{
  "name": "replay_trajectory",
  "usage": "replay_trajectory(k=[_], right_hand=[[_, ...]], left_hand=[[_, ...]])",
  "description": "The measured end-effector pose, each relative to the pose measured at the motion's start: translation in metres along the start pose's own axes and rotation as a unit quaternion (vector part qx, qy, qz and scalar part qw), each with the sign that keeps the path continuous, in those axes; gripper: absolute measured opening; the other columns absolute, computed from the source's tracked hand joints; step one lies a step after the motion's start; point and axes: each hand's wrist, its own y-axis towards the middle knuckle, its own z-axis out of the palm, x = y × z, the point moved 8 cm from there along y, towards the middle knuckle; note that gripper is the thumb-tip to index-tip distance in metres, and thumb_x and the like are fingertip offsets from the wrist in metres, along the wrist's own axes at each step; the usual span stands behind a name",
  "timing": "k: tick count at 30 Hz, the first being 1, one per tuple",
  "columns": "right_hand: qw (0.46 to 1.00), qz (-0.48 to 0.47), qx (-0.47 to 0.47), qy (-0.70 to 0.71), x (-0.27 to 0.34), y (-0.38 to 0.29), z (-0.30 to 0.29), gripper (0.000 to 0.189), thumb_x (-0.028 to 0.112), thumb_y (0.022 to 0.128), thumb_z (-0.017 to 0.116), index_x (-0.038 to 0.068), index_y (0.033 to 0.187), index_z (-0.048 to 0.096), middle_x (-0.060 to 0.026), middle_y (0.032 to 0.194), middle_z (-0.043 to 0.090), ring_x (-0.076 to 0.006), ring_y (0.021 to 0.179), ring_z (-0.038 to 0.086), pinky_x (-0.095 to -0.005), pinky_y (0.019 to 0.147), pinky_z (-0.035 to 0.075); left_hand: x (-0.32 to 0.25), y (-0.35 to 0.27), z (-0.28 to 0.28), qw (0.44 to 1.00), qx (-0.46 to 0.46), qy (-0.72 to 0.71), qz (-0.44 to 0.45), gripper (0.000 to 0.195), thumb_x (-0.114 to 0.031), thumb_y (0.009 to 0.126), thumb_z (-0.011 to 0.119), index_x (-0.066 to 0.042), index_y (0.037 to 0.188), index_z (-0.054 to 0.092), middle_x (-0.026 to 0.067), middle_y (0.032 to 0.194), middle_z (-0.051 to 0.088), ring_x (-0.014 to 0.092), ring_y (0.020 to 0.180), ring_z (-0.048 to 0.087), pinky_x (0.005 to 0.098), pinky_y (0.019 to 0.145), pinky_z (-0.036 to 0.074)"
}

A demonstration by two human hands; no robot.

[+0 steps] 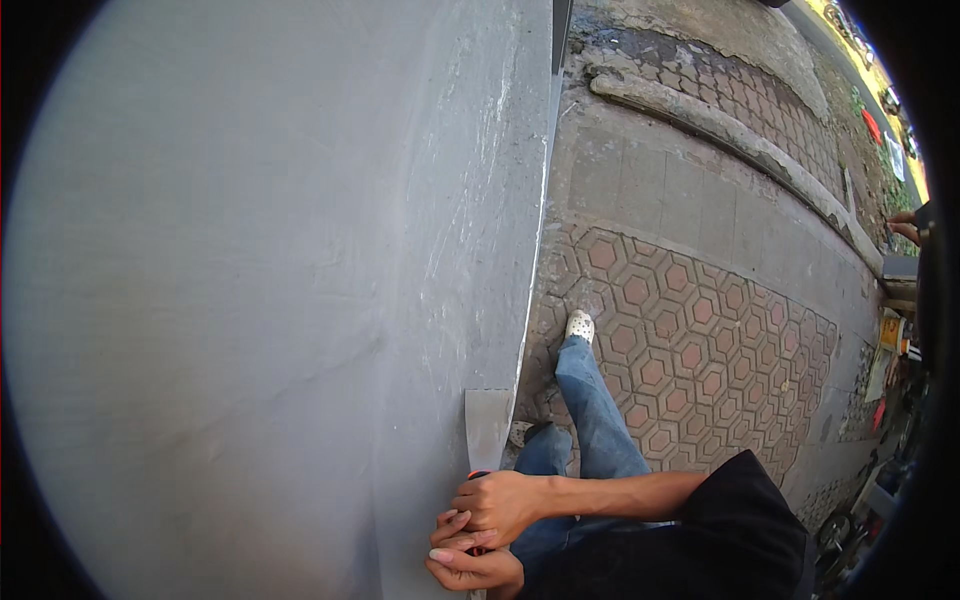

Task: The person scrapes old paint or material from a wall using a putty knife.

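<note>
A wide-bladed scraper [487, 424] lies with its metal blade against a grey painted wall [262, 262], close to the wall's right edge. My right hand [499, 506] wraps around its black and orange handle just below the blade. Beneath it, my left hand [476, 566] closes around the lower handle, its fingers touching the right hand. Most of the handle is hidden by both hands. White scratches and scuffs [487, 142] run along the strip of wall above the blade.
My legs in jeans [592, 405] and a white dotted shoe [580, 326] stand on hexagonal paving [690, 352]. A raised concrete kerb [735, 135] crosses beyond. Another person's hand [905, 226] shows at the right rim, near a yellow and white container [892, 334].
</note>
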Motion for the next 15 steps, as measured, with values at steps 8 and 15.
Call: replay_trajectory(k=[8,15], right_hand=[[0.995,-0.044,0.017,-0.093,-0.004,0.003,-0.017,0.022,0.027,0.074,0.061,0.009,0.066,0.050,-0.0035,0.067,0.052,-0.0209,0.058,0.051,-0.0334,0.054,0.043],[0.986,0.038,-0.015,-0.163,-0.088,0.023,-0.138,0.023,0.024,0.068,0.069,0.010,0.068,0.051,-0.0019,0.063,0.051,-0.0231,0.060,0.056,-0.0351,0.047,0.044]], left_hand=[[-0.018,0.011,0.040,0.959,0.209,-0.031,0.190,0.028,-0.025,0.102,0.045,0.002,0.096,0.051,0.0116,0.076,0.064,0.023,0.078,0.065,0.0438,0.089,0.052],[-0.055,0.029,0.179,0.937,0.306,-0.063,0.155,0.029,-0.015,0.100,0.048,0.007,0.119,0.049,0.0113,0.080,0.071,0.020,0.081,0.067,0.0411,0.092,0.051]])
